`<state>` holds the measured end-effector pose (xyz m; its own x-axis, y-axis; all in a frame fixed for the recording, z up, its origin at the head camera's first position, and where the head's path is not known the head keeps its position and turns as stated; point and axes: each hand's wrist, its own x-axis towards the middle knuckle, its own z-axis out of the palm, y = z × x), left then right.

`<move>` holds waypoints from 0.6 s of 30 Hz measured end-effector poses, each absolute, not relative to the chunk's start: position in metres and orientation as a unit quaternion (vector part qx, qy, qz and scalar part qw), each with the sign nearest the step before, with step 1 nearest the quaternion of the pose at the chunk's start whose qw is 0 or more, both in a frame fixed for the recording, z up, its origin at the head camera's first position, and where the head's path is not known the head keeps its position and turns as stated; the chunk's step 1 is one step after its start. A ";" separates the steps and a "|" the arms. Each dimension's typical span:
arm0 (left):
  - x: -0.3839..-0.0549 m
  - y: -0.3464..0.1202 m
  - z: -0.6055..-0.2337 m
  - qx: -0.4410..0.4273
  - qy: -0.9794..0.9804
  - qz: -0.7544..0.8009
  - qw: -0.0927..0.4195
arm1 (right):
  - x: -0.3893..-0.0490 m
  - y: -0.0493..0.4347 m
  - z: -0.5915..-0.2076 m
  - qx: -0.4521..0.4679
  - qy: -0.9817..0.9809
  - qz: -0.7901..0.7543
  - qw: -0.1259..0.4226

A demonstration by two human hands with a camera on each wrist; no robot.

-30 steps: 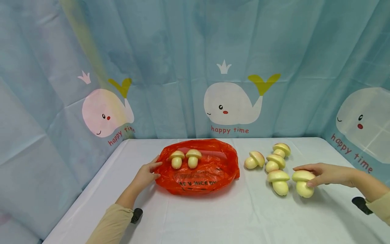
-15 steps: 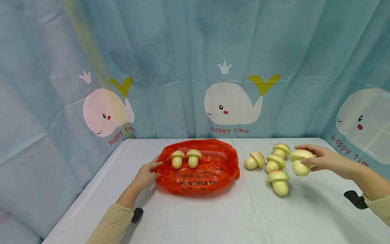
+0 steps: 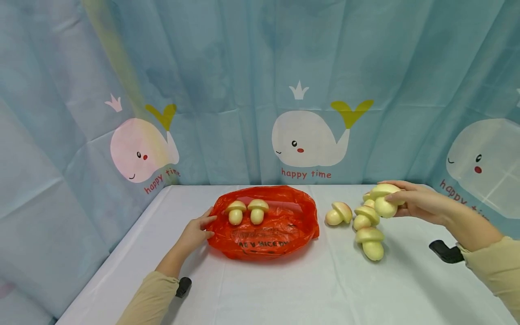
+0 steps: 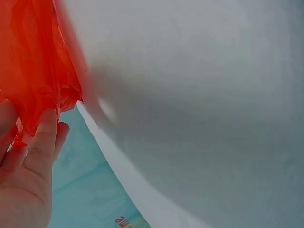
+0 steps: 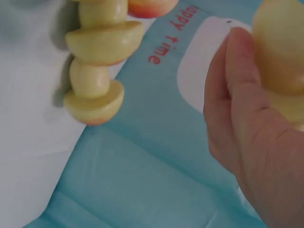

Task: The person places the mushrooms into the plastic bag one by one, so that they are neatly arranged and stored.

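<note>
Held mushroom point(image 3: 383, 203), 1: we are finding it raised, farther back and nearer the red bag point(image 3: 264, 247) than 1 second ago, so we are counting it as in transit, not set down. Right hand point(image 3: 426, 203): gripping it well right of the bag, thumb on the near side; the piece is projecting on the hand's bagward side. Left hand point(image 3: 197, 232): touching the bag's left edge; whether it is pinching, we cannot tell. Loose mushrooms point(image 3: 363, 221), 4: resting right of the bag. Bagged mushrooms point(image 3: 257, 211), 2: lying in the bag
</note>
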<state>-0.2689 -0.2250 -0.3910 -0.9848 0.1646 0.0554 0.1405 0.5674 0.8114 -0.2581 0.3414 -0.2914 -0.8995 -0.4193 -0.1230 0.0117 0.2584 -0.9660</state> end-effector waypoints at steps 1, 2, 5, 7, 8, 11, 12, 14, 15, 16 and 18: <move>-0.269 -0.225 -0.391 0.086 0.885 0.458 0.014 | -0.259 0.338 -0.290 -0.129 0.774 -0.594 0.179; -0.268 -0.225 -0.391 0.086 0.884 0.459 0.014 | -0.261 0.334 -0.289 -0.126 0.776 -0.593 0.178; -0.268 -0.224 -0.391 0.085 0.882 0.463 0.016 | -0.264 0.321 -0.285 -0.114 0.782 -0.588 0.173; -0.267 -0.224 -0.391 0.085 0.882 0.464 0.017 | -0.267 0.312 -0.283 -0.100 0.783 -0.588 0.174; -0.267 -0.224 -0.391 0.085 0.882 0.464 0.017 | -0.268 0.308 -0.282 -0.093 0.782 -0.590 0.176; -0.267 -0.224 -0.390 0.083 0.881 0.465 0.017 | -0.271 0.297 -0.279 -0.078 0.776 -0.598 0.182; -0.267 -0.224 -0.390 0.082 0.882 0.464 0.017 | -0.272 0.294 -0.278 -0.076 0.773 -0.603 0.185; -0.267 -0.224 -0.389 0.081 0.883 0.463 0.015 | -0.274 0.288 -0.276 -0.069 0.759 -0.619 0.189; -0.266 -0.224 -0.389 0.081 0.883 0.462 0.014 | -0.275 0.285 -0.274 -0.066 0.751 -0.629 0.192; -0.266 -0.224 -0.389 0.081 0.883 0.461 0.013 | -0.276 0.282 -0.274 -0.062 0.742 -0.638 0.195; -0.266 -0.223 -0.389 0.083 0.883 0.462 0.014 | -0.278 0.276 -0.272 -0.054 0.727 -0.655 0.202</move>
<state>-0.2663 -0.2235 -0.3890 -0.9860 0.1588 0.0512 0.1328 0.5603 0.8176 -0.2779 0.2760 -0.2718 -0.9127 -0.3430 -0.2220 0.1852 0.1371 -0.9731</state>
